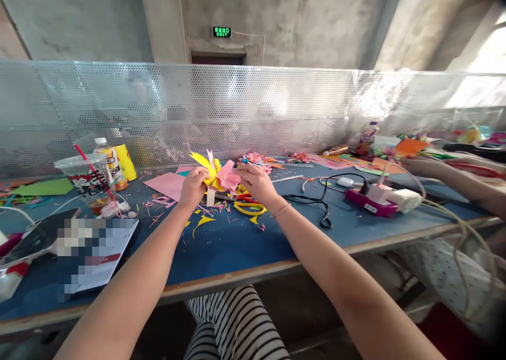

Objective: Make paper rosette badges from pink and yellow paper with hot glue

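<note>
Flower [218,178] btwn grips, long axis L–R. L hand [194,185] pinches yellow side; R hand [258,183] at pink edge, can't tell if pinched. Tab [211,197] hangs btwn, nearer L; scissors [251,213] just below R.

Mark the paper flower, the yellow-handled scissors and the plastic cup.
Paper flower [227,178], head view: pink petals.
Yellow-handled scissors [250,213], head view: handle loop's rim.
Plastic cup [85,183], head view: printed side.

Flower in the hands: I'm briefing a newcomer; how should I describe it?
Find the blue table, then the wearer's hands above it. Between them is the flower. Unlike the flowers lying behind, it's held up, with yellow and pink petals.
</note>
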### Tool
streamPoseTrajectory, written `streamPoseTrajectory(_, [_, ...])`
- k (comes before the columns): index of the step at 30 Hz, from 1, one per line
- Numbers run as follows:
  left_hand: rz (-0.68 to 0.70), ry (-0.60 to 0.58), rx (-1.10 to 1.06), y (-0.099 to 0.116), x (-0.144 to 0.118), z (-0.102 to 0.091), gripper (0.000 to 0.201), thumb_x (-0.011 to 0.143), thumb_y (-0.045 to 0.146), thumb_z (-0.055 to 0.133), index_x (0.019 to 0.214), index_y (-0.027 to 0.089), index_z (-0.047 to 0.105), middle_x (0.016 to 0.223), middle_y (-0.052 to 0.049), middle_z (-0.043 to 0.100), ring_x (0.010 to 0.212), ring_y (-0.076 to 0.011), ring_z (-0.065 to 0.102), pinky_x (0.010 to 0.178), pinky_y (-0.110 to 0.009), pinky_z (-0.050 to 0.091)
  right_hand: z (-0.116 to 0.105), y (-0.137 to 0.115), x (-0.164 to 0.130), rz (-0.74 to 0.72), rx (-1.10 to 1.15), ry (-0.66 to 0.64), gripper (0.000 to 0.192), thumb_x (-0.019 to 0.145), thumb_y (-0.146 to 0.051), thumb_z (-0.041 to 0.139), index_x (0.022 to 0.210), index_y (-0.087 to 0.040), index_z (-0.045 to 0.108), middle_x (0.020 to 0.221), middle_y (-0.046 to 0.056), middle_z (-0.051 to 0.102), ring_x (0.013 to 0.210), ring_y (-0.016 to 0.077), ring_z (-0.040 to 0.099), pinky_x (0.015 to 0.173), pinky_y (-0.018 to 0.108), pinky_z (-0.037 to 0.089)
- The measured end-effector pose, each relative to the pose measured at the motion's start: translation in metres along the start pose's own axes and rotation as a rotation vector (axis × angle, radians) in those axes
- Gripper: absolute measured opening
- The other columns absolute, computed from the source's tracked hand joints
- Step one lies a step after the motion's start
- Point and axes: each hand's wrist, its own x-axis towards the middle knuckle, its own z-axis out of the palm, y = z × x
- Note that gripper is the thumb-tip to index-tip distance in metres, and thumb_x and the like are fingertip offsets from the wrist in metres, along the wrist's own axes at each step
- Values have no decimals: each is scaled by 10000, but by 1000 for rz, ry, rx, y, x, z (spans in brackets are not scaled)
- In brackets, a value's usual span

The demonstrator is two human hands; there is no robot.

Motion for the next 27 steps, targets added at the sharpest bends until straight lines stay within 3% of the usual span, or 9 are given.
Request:
streamPoseTrajectory(4, [-71, -70, -103, 3, 5, 1, 208, 706, 20, 473, 757, 195, 571, 848, -28, 638, 873, -171, 604, 797, -316, 484, 5, -2, 0, 18, 4, -97, 342, 843, -97, 445, 1052, -222, 685, 1077, 91, 626, 980, 202, 586, 868, 362, 486])
streamPoseTrajectory(7, [-165, -165, -166, 8, 9, 2, 195, 678, 40, 495, 763, 194, 577, 803, -13, 640, 812, -167, 603, 764, -304, 482, 8, -2, 0, 76, 92, -167, 287, 834, -111, 442, 968, -166, 689, 972, 102, 639, 887, 184, 600, 788, 306, 486])
streamPoseTrajectory(14, [-478, -290, -352, 12, 8, 4, 468, 648, 141, 615, 1096, 223, 512, 999, -25, 617, 796, -153, 582, 712, -285, 482, 10, -4, 2, 472, 277, -234, 176, 663, -114, 510, 811, -146, 599, 648, -9, 564, 634, 122, 527, 581, 216, 383])
streamPoseTrajectory(21, [-544, -352, -443, 3, 3, 11, 484, 663, 225, 663, 1118, 222, 497, 961, -27, 604, 784, -153, 595, 711, -285, 472, 6, -4, 1, 651, 761, -427, 218, 645, -181, 455, 852, -174, 523, 496, -80, 405, 404, 85, 402, 417, 196, 272])
streamPoseTrajectory(27, [-543, -364, -468, 2, 2, 14, 479, 674, 232, 659, 1125, 219, 497, 976, -32, 622, 770, -148, 601, 695, -278, 472, 3, -4, 2, 715, 935, -331, 160, 644, -224, 473, 798, -183, 489, 596, -54, 432, 470, 73, 360, 428, 193, 263])
